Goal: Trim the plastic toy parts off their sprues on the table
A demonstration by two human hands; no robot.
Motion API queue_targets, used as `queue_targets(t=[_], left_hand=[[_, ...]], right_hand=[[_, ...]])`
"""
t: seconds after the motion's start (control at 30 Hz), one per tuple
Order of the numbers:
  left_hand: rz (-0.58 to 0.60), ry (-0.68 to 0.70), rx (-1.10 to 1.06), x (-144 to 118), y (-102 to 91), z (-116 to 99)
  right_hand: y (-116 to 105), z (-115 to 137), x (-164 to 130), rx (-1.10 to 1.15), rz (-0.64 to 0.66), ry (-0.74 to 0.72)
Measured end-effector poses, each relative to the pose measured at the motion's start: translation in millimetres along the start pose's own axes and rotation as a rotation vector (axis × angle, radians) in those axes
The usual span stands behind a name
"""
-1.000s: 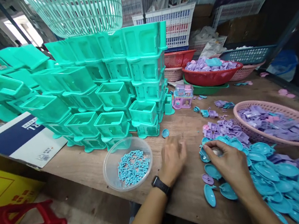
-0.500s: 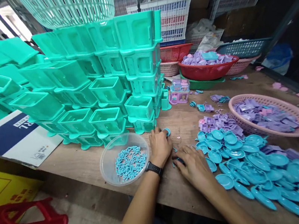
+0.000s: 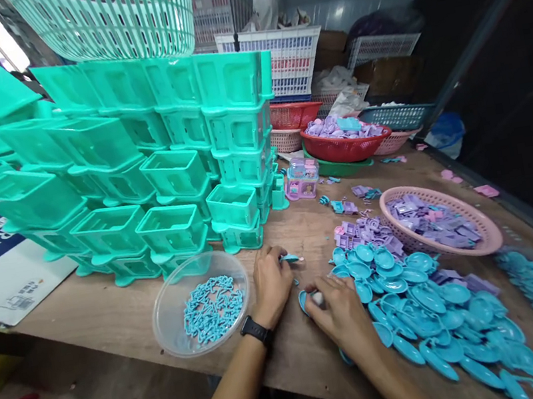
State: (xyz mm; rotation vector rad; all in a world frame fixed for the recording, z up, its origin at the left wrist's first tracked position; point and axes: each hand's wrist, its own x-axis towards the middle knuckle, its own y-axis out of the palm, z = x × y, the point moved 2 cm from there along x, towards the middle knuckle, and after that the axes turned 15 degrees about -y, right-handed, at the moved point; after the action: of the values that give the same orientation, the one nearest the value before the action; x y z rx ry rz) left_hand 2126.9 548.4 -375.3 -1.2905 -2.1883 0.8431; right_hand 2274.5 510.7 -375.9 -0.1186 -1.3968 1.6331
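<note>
My left hand (image 3: 272,283), with a dark watch at the wrist, rests on the table with its fingers closed on a thin blue plastic piece (image 3: 289,258) that has a pale tip. To its right, my right hand (image 3: 338,306) curls over a small blue oval dish (image 3: 304,303), whose edge shows past the fingertips. Something whitish sits between thumb and finger, too small to name. Beside my left hand stands a clear plastic bowl (image 3: 162,327) with many small blue hook-like pieces (image 3: 213,309). A heap of blue oval dishes (image 3: 430,308) spreads right of my right hand.
Stacked green plastic boxes (image 3: 173,228) rise at the back left, under a green basket (image 3: 117,21). A pink basket (image 3: 488,238) of purple parts stands right; a red basket (image 3: 349,148) lies farther back. A small purple toy house (image 3: 301,180) stands behind my hands.
The view has swung, so everything sits farther left. The blue piece in my left hand now shows edge-on instead of round. My right fingers have moved onto a blue dish; a dark object showed there before.
</note>
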Motion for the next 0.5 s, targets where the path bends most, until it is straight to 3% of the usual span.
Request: queue_targets(t=[0.23,0.5], left_hand=[[0.261,-0.049,-0.477,-17.0,-3.3,-9.9],[0.311,-0.107,-0.595,-31.4,-2.7,-19.6]], right_hand=[[-23.6,-31.5,-5.6,0.461,-0.364,0.441],[-35.4,-31.7,-11.0,0.504,-0.560,0.533]])
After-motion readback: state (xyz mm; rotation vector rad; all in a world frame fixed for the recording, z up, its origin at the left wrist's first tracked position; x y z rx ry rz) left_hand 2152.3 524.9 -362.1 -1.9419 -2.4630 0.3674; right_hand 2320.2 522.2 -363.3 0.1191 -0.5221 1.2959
